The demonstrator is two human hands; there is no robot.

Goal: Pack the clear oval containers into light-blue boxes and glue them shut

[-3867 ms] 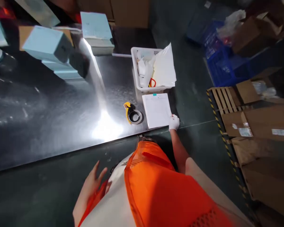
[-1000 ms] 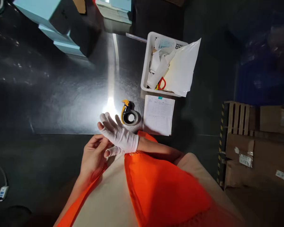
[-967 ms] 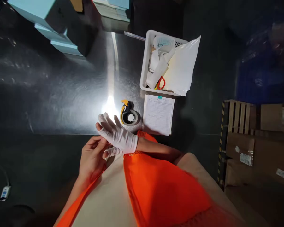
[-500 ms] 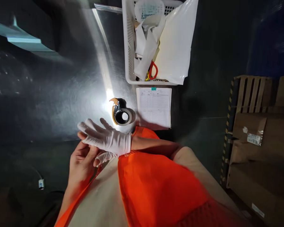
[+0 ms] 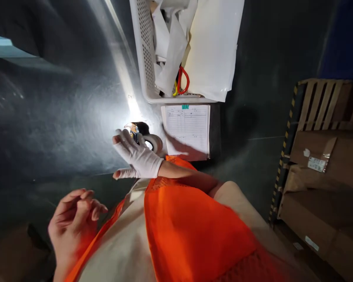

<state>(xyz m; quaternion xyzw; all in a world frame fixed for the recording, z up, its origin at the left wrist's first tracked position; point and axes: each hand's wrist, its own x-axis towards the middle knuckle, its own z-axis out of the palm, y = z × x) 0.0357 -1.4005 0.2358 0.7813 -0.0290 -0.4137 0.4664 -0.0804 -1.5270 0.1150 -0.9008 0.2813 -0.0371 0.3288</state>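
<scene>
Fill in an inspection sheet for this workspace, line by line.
Surface: dark metal table, bright glare streak across it.
Job's things: white glove on the right grip; tape dispenser partly hidden behind it.
Clutter: white basket holding white sheets and red-handled scissors; paper forms beside it.
Grips: left grip bare, fingers curled; right grip open, thumb apart.
Cables: nothing clearly seen.
Surroundings: cardboard boxes and wooden slats on the right.
</scene>
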